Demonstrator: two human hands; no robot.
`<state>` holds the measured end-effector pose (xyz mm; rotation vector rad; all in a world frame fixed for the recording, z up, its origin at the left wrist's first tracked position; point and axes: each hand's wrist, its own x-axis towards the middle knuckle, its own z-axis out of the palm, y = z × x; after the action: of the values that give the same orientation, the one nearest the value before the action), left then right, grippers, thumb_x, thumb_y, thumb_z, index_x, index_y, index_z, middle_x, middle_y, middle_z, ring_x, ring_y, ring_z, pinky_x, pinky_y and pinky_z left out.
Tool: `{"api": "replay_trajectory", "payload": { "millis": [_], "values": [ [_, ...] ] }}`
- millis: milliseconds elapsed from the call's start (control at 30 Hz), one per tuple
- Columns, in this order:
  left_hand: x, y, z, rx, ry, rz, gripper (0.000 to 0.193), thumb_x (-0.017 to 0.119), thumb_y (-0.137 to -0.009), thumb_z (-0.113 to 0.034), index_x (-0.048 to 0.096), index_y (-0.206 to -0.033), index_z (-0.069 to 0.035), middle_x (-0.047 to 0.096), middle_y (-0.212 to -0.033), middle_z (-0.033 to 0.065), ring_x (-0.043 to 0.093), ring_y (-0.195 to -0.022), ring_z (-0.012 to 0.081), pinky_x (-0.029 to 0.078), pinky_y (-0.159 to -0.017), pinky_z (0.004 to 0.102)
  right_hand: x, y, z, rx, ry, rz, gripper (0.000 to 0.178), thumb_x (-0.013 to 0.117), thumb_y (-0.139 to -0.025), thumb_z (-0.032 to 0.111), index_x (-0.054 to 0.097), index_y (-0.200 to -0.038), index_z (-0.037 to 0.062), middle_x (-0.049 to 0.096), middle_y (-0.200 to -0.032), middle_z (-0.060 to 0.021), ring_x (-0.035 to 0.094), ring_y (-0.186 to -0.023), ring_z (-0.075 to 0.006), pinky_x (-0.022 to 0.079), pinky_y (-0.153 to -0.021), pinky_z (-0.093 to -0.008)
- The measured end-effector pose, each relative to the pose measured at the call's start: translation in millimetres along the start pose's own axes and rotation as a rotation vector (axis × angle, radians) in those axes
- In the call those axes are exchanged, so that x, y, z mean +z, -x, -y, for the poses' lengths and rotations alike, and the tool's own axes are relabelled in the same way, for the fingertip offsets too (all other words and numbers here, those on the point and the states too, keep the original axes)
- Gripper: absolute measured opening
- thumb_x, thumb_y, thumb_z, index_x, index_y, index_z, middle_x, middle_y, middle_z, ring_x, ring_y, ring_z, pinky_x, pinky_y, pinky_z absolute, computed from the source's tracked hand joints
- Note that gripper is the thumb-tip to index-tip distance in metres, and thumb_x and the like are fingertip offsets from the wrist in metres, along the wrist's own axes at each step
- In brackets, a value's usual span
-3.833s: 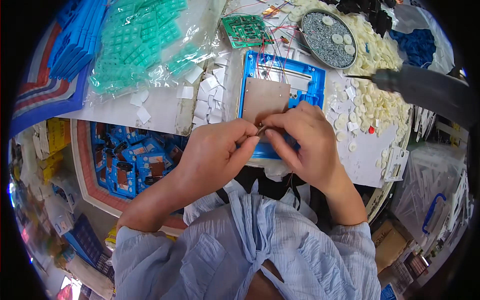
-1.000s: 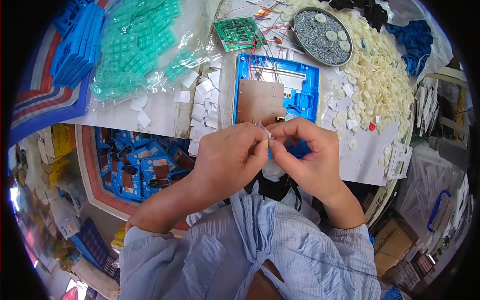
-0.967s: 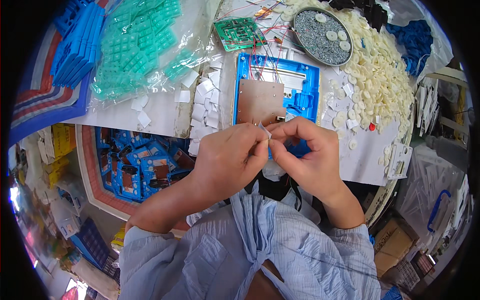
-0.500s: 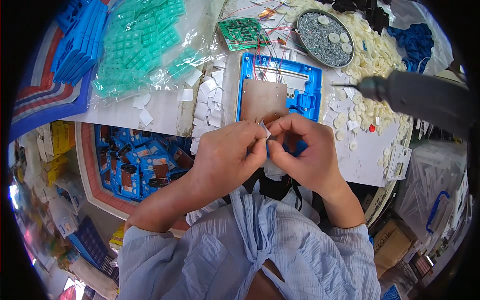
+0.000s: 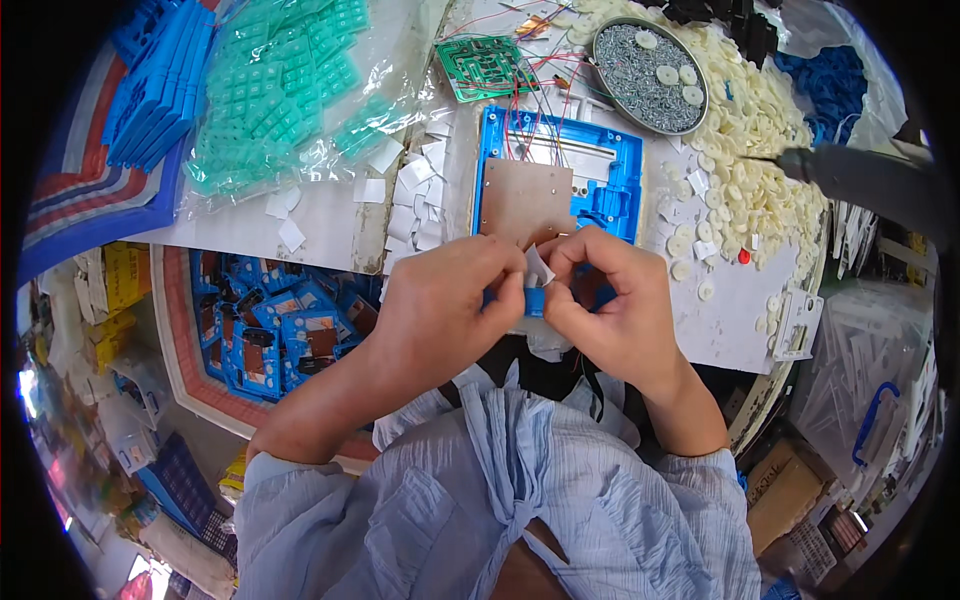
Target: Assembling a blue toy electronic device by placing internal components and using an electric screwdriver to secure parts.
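Note:
Above the near edge of a blue plastic case (image 5: 628, 150), my two hands meet fingertip to fingertip. Between them a small white paper piece (image 5: 540, 266) stands curled. My left hand (image 5: 450, 300) is closed, its thumb and forefinger pinching the piece's left side. The other side is pinched by my right hand (image 5: 620, 300), partly hidden by its own fingers. A brown circuit board (image 5: 525, 195) lies over the left part of the case. Thin red and dark wires run from it to a green circuit board (image 5: 487, 68) behind.
White paper pieces (image 5: 415, 205) lie left of the case. A round tray of screws (image 5: 640, 85) and cream plastic discs (image 5: 750, 190) are at right, beneath a dark electric screwdriver (image 5: 860, 172). Left are bagged green keypads (image 5: 280, 90) and a bin of blue assemblies (image 5: 290, 330).
The white piece now stands up more and shows more of its face as my fingertips part slightly. The screwdriver has swung away to the right.

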<state>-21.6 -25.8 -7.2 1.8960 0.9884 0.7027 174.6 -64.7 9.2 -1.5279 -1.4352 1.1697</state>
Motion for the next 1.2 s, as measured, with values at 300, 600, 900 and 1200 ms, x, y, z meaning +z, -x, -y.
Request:
{"api": "replay_trajectory", "payload": {
  "millis": [300,600,900,1200],
  "values": [
    [-15.1,-6.1,-9.8,0.014,-0.014,0.098,0.018,0.076,-0.079,-0.003,0.068,-0.095,-0.004,0.066,-0.079,0.0042,0.05,-0.054,0.0127,0.041,-0.05,0.0295,-0.3,-4.3,-1.3,-0.304,0.281,0.03,0.015,0.072,-0.077,0.004,0.063,-0.089,0.0049,0.063,-0.077,-0.0095,0.064,-0.074,-0.028,0.051,-0.062,-0.0374],
    [-9.4,-1.8,-4.9,0.044,-0.059,0.001,0.013,0.072,-0.082,0.003,0.067,-0.093,-0.001,0.063,-0.075,0.0048,0.05,-0.052,0.0074,0.038,-0.048,0.0273,7.5,-7.9,3.6,-0.355,0.366,-0.002,0.015,0.072,-0.077,0.003,0.062,-0.087,0.0049,0.066,-0.082,-0.0094,0.065,-0.076,-0.0297,0.053,-0.065,-0.0407],
    [-26.1,-17.4,-0.8,-0.425,0.249,0.333,0.007,0.062,-0.095,-0.004,0.063,-0.098,0.002,0.065,-0.079,0.0007,0.064,-0.065,0.0061,0.049,-0.058,0.0203,7.9,-7.7,-15.8,-0.657,0.48,-0.012,0.021,0.074,-0.07,0.005,0.064,-0.089,0.0047,0.068,-0.103,-0.0098,0.066,-0.085,-0.0275,0.055,-0.066,-0.0349],
    [-45.8,-42.8,-2.5,-0.698,0.607,0.517,0.014,0.061,-0.099,-0.01,0.06,-0.107,0.002,0.07,-0.092,0.0092,0.073,-0.078,0.0139,0.059,-0.069,0.025,-4.6,-15.3,-20.1,-0.793,0.596,0.043,0.026,0.077,-0.067,0.015,0.067,-0.091,0.0087,0.067,-0.115,-0.0085,0.064,-0.093,-0.0263,0.056,-0.064,-0.0333]
  ]
}}
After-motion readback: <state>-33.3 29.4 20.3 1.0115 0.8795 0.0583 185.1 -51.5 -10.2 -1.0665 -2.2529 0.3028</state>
